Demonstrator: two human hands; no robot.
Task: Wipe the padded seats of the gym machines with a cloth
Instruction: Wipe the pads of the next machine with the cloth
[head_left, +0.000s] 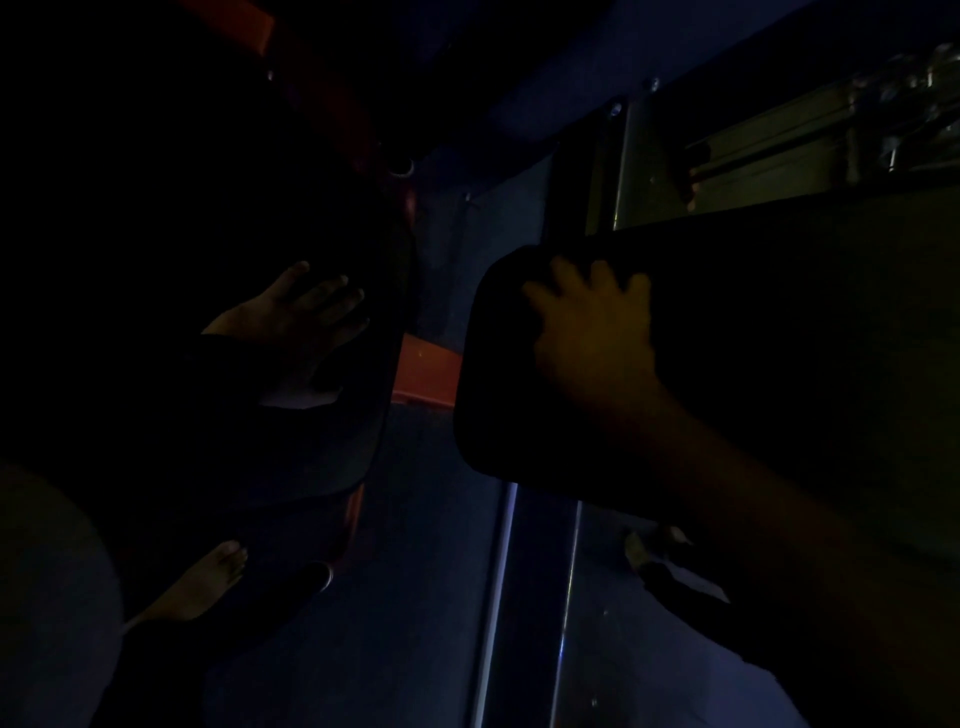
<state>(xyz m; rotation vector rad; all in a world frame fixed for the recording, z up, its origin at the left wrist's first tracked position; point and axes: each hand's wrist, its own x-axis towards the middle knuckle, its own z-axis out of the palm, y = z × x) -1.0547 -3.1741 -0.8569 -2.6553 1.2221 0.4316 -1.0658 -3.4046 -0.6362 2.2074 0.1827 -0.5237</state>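
Note:
The view is very dark. My left hand (298, 317) lies flat with straight fingers on a black padded seat (332, 452) at the left. A pale cloth (300, 397) shows just under the heel of that hand, against the pad. My right hand (592, 322) rests with spread fingers on the near upper corner of a second black pad (779, 322) at the right. It holds nothing that I can see.
An orange machine frame (423, 374) runs between the two pads and up to the top left. Two metal rails (498, 597) cross the dark blue floor below. A metal panel (727, 156) stands behind the right pad. My bare foot (208, 582) is at the lower left.

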